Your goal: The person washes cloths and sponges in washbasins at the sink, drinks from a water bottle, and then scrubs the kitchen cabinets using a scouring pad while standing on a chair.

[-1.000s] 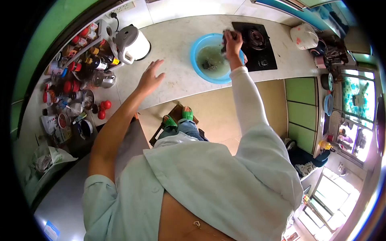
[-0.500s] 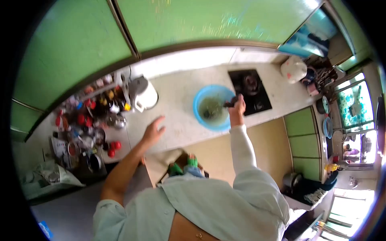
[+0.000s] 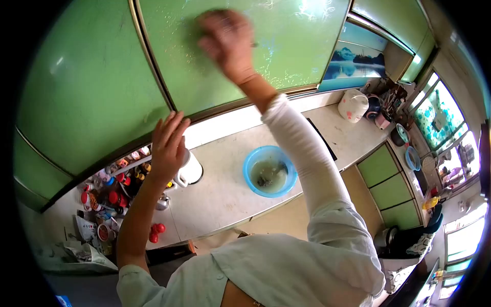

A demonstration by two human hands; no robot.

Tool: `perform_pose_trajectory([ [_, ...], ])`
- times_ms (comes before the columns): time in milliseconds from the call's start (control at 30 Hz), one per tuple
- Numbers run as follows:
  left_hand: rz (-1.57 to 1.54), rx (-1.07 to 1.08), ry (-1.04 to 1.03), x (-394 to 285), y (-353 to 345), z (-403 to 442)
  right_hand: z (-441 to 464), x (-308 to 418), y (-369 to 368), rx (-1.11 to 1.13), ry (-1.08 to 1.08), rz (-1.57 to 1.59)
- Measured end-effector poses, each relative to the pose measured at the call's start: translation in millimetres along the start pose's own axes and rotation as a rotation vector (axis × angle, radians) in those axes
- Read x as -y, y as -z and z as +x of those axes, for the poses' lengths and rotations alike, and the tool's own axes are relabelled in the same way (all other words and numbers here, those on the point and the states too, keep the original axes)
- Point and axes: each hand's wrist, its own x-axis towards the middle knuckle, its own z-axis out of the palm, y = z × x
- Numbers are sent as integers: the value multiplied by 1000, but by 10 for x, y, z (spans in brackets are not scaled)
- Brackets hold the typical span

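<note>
My right hand is raised against the wet green cabinet door, blurred by motion, its fingers bent round a dark item pressed to the surface. My left hand rests with spread fingertips at the lower edge of the cabinets, beside the door frame, and holds nothing. Below, the blue basin stands on the counter with cloudy water and a dark lump in it. Drops and streaks cover the door to the right of my right hand.
A white kettle stands under my left hand, beside crowded jars and bottles. Red tomatoes lie near the counter's front edge. A white container stands at the right, past the black stove, partly behind my right arm.
My right hand has gone from over the basin up to the cabinet door with the dark item. My left hand has risen to the cabinet's lower edge. The view has tilted up.
</note>
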Motion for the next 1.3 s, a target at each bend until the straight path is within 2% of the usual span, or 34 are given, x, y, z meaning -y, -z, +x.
perform_pose_trajectory([
  [33, 34, -4, -16, 86, 24, 17, 17, 62, -60, 156, 143, -29],
  [133, 164, 12, -34, 250, 233, 7, -53, -375, 110, 191, 126, -157],
  [167, 187, 33, -27, 294, 312, -30, -89, -760, 188, 89, 153, -404],
  [200, 224, 43, -40, 341, 369, -72, -34, -1061, 298, -55, -43, -468],
  [233, 260, 54, -54, 372, 410, -96, 179, -952, 557, -234, -172, -382],
  [267, 262, 40, -66, 375, 418, -87, 229, -960, 621, -405, -415, -501],
  [300, 257, 48, -74, 375, 421, -71, 251, -996, 571, -476, -467, -465],
  [367, 266, 44, -132, 385, 390, 34, 250, -855, 197, -473, -199, -334],
  [400, 265, 44, -146, 369, 348, 126, 246, -596, 11, -301, -94, -178],
  [433, 262, 47, -165, 354, 327, 210, 159, -330, -147, -36, -124, -173],
  [500, 298, 71, -194, 352, 317, 349, 305, -143, -28, 130, 162, -177],
  [533, 341, 77, -166, 367, 310, 381, 420, -393, 107, 149, 245, -119],
  [567, 382, 79, -128, 386, 300, 396, 428, -716, 201, 142, 109, -411],
  [600, 409, 73, -117, 443, 306, 396, 570, -1041, 401, -30, 19, -387],
  [633, 413, 62, -124, 487, 314, 397, 633, -1430, 588, -140, -282, -241],
  [667, 433, 87, -101, 523, 317, 395, 763, -1335, 836, -416, -518, -180],
  [700, 451, 113, -77, 556, 305, 396, 756, -1446, 770, -425, -510, -183],
  [767, 498, 97, -87, 657, 224, 387, 752, -1665, 464, -333, -478, -413],
  [800, 530, 100, -110, 662, 212, 384, 810, -1263, 347, -282, -150, -362],
  [833, 563, 100, -132, 675, 196, 389, 725, -1130, 41, -162, -52, -308],
  [867, 576, 107, -132, 697, 173, 383, 755, -649, 69, -52, 60, -202],
  [967, 581, 167, -112, 710, 226, 386, 1040, -1005, 320, 45, 98, -278],
  [1000, 615, 157, -126, 750, 230, 350, 1200, -1456, 461, 94, -36, -458],
  [1033, 625, 139, -120, 777, 229, 319, 1329, -1621, 713, -177, -192, -274],
  [1100, 634, 172, -163, 836, 218, 304, 1451, -1782, 799, -410, -375, -82],
  [1167, 638, 145, -170, 863, 177, 303, 1575, -1629, 581, -335, -242, -337],
  [1200, 618, 147, -172, 865, 171, 307, 1582, -1611, 240, -300, -1, -430],
  [1233, 599, 150, -173, 873, 168, 307, 1622, -1274, 52, -178, 195, -387],
  [1267, 590, 143, -180, 885, 172, 304, 1692, -712, 152, -46, 371, -160],
  [1300, 591, 141, -179, 886, 184, 311, 1742, -928, 120, -46, 374, -159],
])
